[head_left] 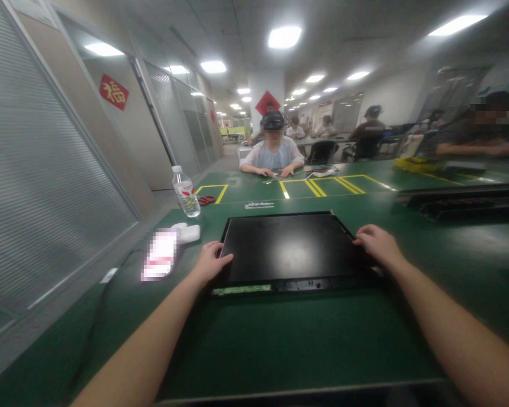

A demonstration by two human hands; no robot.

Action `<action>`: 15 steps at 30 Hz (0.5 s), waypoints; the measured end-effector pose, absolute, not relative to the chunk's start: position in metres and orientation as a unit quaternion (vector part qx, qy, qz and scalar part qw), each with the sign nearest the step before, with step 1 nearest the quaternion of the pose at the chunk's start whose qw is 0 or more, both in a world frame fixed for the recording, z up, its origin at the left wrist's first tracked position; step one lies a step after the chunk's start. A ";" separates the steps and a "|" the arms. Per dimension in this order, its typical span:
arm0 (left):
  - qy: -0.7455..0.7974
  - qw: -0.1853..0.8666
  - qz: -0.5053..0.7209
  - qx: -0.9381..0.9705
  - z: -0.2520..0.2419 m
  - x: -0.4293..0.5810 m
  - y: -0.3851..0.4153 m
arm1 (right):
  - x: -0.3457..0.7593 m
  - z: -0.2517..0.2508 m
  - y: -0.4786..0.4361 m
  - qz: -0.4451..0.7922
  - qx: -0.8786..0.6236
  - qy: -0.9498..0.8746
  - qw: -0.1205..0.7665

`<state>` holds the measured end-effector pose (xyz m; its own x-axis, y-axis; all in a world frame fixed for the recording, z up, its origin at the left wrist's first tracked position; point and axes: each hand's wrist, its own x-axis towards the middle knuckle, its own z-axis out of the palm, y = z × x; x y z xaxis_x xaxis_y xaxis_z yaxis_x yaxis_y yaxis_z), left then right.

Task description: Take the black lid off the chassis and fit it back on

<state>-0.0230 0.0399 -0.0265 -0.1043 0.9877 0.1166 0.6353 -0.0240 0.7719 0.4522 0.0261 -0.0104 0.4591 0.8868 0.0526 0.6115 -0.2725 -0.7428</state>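
Observation:
A black display panel (286, 246) lies flat on the green table in front of me, seated in a thin black frame (318, 284). Along the near side the frame shows as a strip, with green visible through a gap at its left end. My left hand (212, 261) grips the left edge, its thumb on top of the panel and its other fingers along the side. At the right edge, my right hand (377, 244) has its fingertips pinched on the rim; some of its fingers are hidden.
Left of the panel are a water bottle (186, 192), red-handled scissors (206, 200), a lit phone (160, 254) and a white case (189, 233). Dark long parts (466, 200) lie at right. Across the green table (301, 345) a person (272, 150) sits with both hands on it.

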 end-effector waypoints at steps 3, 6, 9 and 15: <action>0.651 0.254 0.362 0.617 -0.026 -0.023 0.040 | 0.449 -0.007 0.023 0.204 -0.772 -0.476 0.368; 0.654 0.255 0.355 0.618 -0.026 -0.022 0.039 | 0.447 -0.004 0.021 0.207 -0.771 -0.473 0.372; 0.657 0.256 0.344 0.620 -0.025 -0.021 0.039 | 0.446 -0.004 0.022 0.207 -0.770 -0.475 0.373; 0.650 0.274 0.351 0.615 -0.024 -0.023 0.038 | 0.447 -0.004 0.022 0.209 -0.770 -0.476 0.369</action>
